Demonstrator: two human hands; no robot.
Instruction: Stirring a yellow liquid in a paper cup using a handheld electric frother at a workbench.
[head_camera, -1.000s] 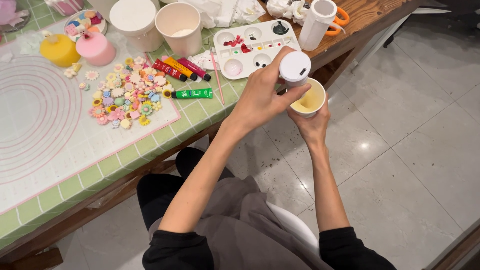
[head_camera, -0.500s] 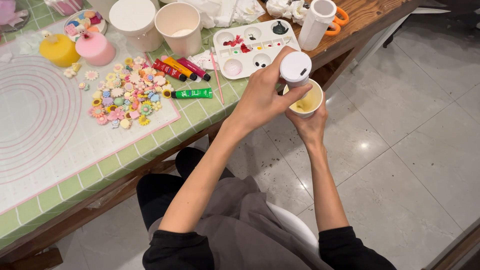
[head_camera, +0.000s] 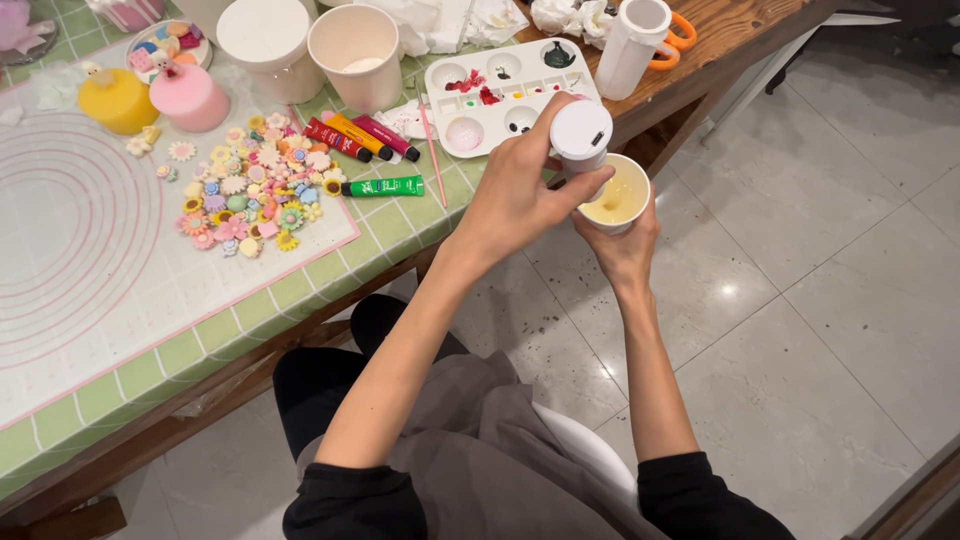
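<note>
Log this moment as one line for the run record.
left hand: holds white bottle tipped over cup | right hand: holds paper cup of pale yellow liquid | nearby: paint palette, green-checked table

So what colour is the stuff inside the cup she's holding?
Pale creamy yellow inside the cup, seen in the head view.

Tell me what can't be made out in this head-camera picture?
- Bottle: its tip and anything leaving it, hidden by the left hand.
- Cup: its outside and base, wrapped by the right hand.
- Scissors: blades behind the white mug.
- Palette: right corner behind the bottle.
- Pink jar: cut by the top edge.
</note>
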